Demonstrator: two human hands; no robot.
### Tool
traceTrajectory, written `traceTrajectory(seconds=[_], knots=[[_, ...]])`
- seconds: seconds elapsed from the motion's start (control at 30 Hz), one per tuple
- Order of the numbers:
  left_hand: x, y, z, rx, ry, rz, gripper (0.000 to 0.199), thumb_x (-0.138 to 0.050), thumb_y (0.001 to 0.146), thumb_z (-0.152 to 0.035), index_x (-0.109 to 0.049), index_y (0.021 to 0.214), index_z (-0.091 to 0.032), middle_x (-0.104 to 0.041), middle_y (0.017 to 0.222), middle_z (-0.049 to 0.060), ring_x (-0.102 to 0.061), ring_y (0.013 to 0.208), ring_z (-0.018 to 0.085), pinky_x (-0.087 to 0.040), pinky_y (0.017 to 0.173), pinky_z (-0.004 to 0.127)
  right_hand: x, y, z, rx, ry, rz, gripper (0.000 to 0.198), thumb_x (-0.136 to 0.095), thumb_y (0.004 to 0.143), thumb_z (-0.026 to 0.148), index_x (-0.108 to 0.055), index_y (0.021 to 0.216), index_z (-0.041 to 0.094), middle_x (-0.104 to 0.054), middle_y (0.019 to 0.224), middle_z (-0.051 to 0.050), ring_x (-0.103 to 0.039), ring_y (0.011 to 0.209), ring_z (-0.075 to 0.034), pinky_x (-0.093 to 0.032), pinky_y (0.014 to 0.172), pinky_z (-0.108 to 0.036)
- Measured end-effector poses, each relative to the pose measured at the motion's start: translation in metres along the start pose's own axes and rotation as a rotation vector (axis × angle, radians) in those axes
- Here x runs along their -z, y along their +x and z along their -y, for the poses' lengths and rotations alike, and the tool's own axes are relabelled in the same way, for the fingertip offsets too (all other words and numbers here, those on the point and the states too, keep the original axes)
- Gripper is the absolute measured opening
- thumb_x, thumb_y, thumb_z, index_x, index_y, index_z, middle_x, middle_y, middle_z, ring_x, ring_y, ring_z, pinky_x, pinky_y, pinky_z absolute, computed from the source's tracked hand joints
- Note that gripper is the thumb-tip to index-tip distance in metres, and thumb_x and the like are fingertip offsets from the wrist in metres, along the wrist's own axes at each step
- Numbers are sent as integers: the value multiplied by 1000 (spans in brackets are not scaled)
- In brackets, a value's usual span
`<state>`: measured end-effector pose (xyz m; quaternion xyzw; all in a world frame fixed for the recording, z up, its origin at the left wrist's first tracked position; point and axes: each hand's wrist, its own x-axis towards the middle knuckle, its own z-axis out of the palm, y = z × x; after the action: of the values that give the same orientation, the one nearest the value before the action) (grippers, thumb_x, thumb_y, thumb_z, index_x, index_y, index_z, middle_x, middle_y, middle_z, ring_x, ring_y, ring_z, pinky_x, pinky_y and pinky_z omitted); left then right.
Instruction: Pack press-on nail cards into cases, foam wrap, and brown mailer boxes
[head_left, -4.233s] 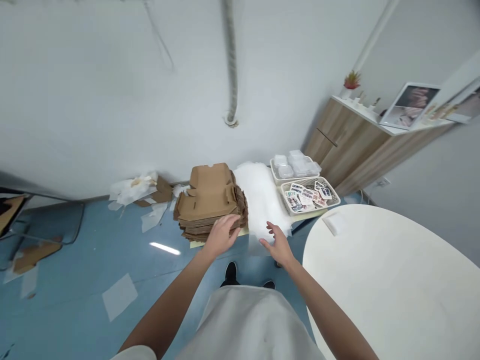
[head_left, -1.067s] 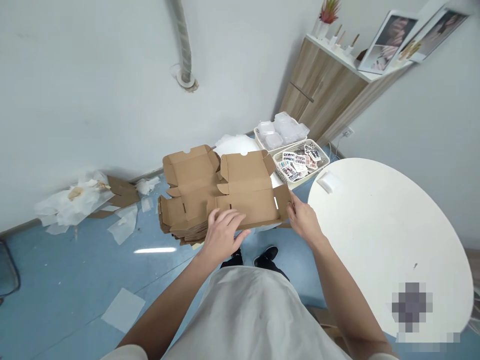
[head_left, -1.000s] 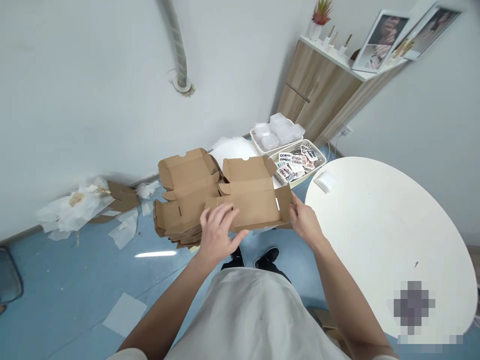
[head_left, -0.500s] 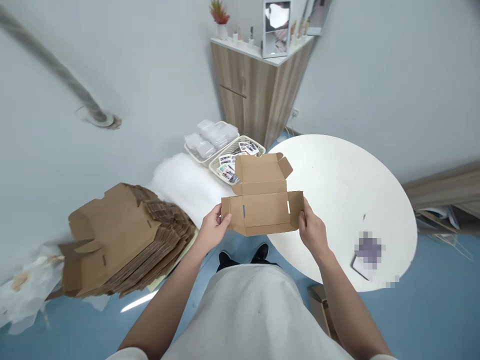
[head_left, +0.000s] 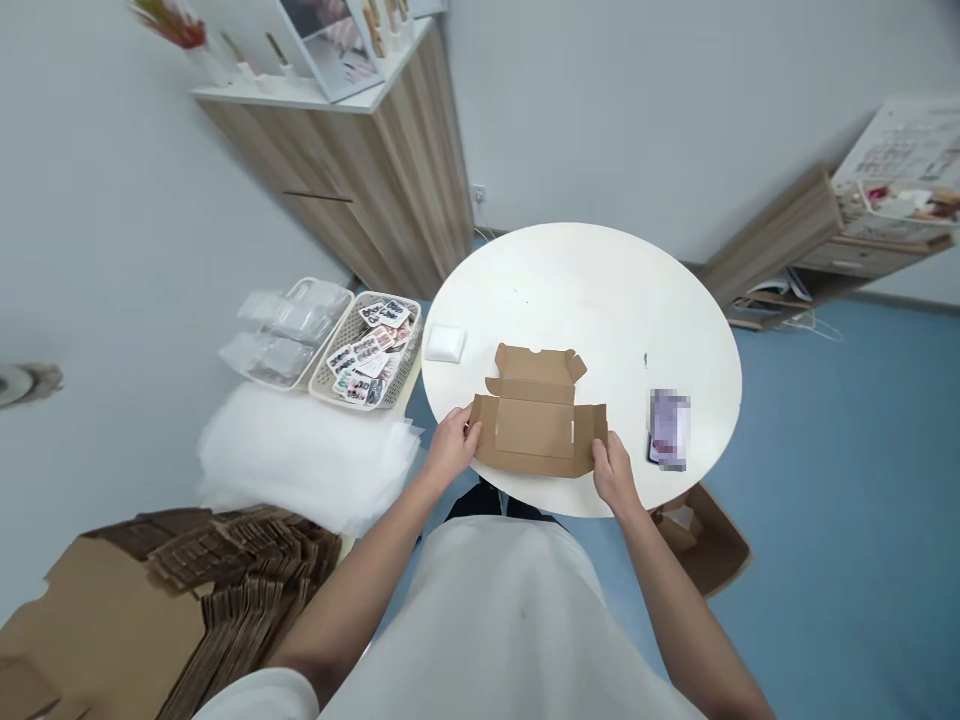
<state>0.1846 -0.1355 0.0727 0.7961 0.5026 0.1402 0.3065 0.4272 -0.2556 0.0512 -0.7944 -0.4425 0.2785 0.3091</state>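
Observation:
An unfolded cardboard box [head_left: 535,428] is spread over the near side of the round white table [head_left: 577,270], its lid flap pointing away from me. My left hand [head_left: 454,446] grips the left side flap, thumb on top. On the opposite flap, my right hand [head_left: 615,472] is closed in the same way. The side flaps tilt up slightly. Whether the box touches the tabletop I cannot tell. Beyond its left corner lies a small white packet [head_left: 445,343]. To the right of the box is a phone-like item [head_left: 667,430], partly blurred out.
Left of the table stand a basket of printed cards [head_left: 371,360] and a basket of clear plastic packs [head_left: 285,335]. Nearer are white translucent sheets [head_left: 307,450] and stacked flat cardboard boxes [head_left: 120,610]. An open carton [head_left: 709,545] sits on the floor at right; a wooden cabinet [head_left: 360,180] stands behind.
My view has swung right toward the table. Both hands have carried the unfolded box over the tabletop, still holding its side flaps. The white packet has come into view.

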Motion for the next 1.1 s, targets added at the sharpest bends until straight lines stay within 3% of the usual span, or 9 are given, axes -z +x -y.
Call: traceTrajectory(seconds=[0.13, 0.33, 0.53, 0.73, 0.8, 0.93, 1.1], knots=[[-18, 20, 7, -55, 0, 66, 33, -38, 82, -23, -52, 112, -17, -52, 77, 3, -51, 68, 15, -42, 66, 28, -2, -2, -15, -138, -14, 63, 22, -28, 81, 28, -48, 77, 19, -49, 77, -4, -49, 73, -18, -40, 66, -31], [-40, 42, 21, -85, -33, 185, 36, -39, 81, -24, -50, 115, -18, -53, 79, 4, -52, 68, 15, -43, 65, 28, -7, -10, -30, -295, -25, 75, 29, -36, 78, 31, -55, 97, 18, -56, 89, -5, -52, 70, -16, -41, 67, -30], [-60, 51, 34, -51, -89, 211, 38, -43, 80, -26, -49, 116, -15, -56, 85, 6, -52, 68, 14, -43, 66, 28, -18, -11, -39, -322, 13, 16, 38, -29, 83, 28, -51, 111, 18, -57, 103, -8, -51, 96, -19, -40, 81, -33], [-66, 63, 30, 9, -123, 197, 43, -45, 80, -30, -44, 120, -13, -57, 90, 7, -53, 67, 13, -45, 69, 30, -13, 0, -40, -329, -18, 49, 40, -31, 82, 29, -46, 119, 20, -56, 103, -7, -54, 86, -18, -42, 78, -32], [-64, 64, 26, 12, -93, 145, 51, -47, 79, -33, -38, 125, -12, -54, 100, 10, -56, 76, 15, -45, 73, 32, -7, 7, -42, -332, -94, 33, 43, -35, 82, 33, -44, 122, 19, -55, 105, -9, -54, 88, -20, -41, 80, -35], [-56, 54, 13, -110, 135, 34, 67, -55, 72, -44, -33, 129, -14, -41, 123, 17, -40, 113, 29, -35, 90, 44, 8, 31, -46, -284, -254, -80, 53, -43, 79, 41, -42, 125, 13, -49, 117, -16, -44, 109, -27, -34, 91, -42], [-56, 37, -2, -351, 356, 315, 67, -66, 62, -46, -45, 121, -21, -42, 127, 14, -32, 121, 32, -22, 98, 47, 18, 85, -48, -280, -127, -8, 60, -42, 79, 48, -38, 128, 14, -45, 126, -15, -44, 112, -25, -34, 93, -39]])
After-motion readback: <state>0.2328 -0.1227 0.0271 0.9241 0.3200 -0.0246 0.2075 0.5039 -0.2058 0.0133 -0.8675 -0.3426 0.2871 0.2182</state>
